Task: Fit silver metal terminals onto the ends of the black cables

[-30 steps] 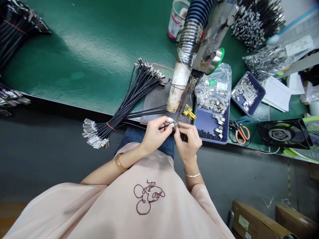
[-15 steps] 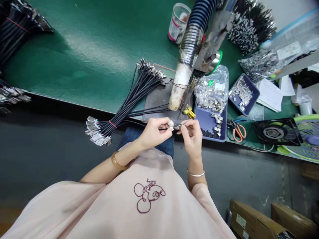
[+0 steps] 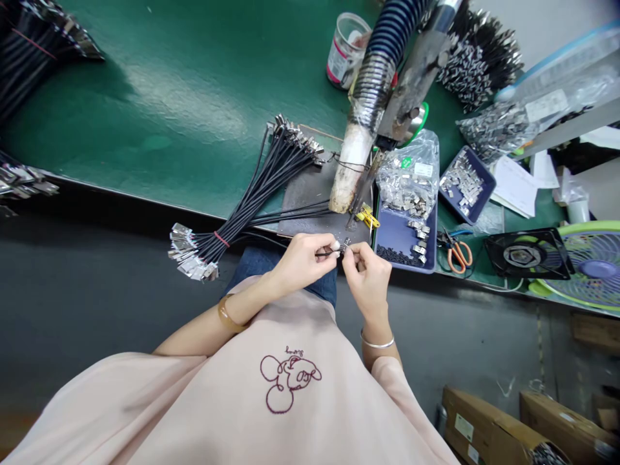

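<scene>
My left hand [image 3: 307, 261] is closed in a pinch on a thin black cable [image 3: 320, 254], close to its end. At that end a small shiny metal connector [image 3: 345, 244] shows between my two hands. My right hand [image 3: 369, 274] pinches at this connector, its fingers bent and partly hiding it. Just left of my hands lies a bundle of black cables [image 3: 256, 187] with metal connectors at both ends, tied by a red band [image 3: 221, 239]. A dark plate [image 3: 310, 190] lies on the bench beyond my fingers.
A ribbed hose [image 3: 392, 39] with a white nozzle [image 3: 346, 174] hangs above the plate. To the right are a blue tray [image 3: 397, 242] of small parts, a smaller tray [image 3: 479, 201], orange-handled pliers [image 3: 460, 256] and a black fan [image 3: 527, 255]. A clear jar [image 3: 338, 61] stands behind.
My right hand has shifted slightly left and down, closer to my left fingertips, and its fingers are curled more. The connector between them has turned. My left hand still pinches the cable.
</scene>
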`<state>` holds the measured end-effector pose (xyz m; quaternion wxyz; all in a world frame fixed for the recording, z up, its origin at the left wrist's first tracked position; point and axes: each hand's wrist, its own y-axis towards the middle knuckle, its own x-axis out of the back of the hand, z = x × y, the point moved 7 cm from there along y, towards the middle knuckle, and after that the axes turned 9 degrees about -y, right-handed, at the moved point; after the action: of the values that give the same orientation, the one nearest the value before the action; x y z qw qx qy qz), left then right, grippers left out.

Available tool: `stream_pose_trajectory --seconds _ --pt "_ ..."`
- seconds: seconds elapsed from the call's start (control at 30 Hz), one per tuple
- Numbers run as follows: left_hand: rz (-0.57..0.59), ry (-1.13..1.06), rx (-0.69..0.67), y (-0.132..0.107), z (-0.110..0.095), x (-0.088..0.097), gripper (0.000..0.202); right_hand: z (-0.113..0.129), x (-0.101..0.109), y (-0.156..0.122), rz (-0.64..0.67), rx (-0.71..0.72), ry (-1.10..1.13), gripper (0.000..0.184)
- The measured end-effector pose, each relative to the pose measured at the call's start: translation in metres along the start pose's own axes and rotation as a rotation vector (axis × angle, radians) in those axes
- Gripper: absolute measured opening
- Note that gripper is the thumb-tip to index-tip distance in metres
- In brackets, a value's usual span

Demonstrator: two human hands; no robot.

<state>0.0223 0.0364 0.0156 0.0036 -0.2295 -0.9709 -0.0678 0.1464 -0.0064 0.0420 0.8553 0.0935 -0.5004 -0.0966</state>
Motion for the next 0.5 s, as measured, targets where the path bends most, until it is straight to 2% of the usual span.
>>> stream_pose_trajectory --seconds 0.07,0.13,0.2,0.23,0.3,0.37,0.5 --pt "0.066 -0.179 0.103 0.000 0.007 0.001 0.012 -0.010 0.003 -0.002 0.044 -0.071 0.164 0.022" --pt "0.159 -0.357 0.220 -0.001 0.015 0.001 0.015 -0.028 0.022 -0.003 -0.027 -0.164 0.249 0.024" --pt "0.267 -0.497 0.319 -0.002 0.020 0.000 0.021 -0.055 0.051 -0.004 -0.175 -0.256 0.182 0.027" --pt "0.314 -0.551 0.350 -0.002 0.021 0.000 0.023 -0.069 0.063 -0.003 -0.203 -0.290 0.099 0.029" --pt "0.374 -0.613 0.374 0.000 0.021 -0.001 0.024 -0.094 0.070 0.004 -0.079 -0.299 -0.111 0.032" --pt "0.392 -0.611 0.369 0.004 0.020 -0.001 0.024 -0.115 0.067 0.012 0.076 -0.286 -0.242 0.034" --pt "0.373 -0.556 0.326 0.011 0.016 -0.003 0.025 -0.132 0.052 0.025 0.254 -0.233 -0.314 0.034"
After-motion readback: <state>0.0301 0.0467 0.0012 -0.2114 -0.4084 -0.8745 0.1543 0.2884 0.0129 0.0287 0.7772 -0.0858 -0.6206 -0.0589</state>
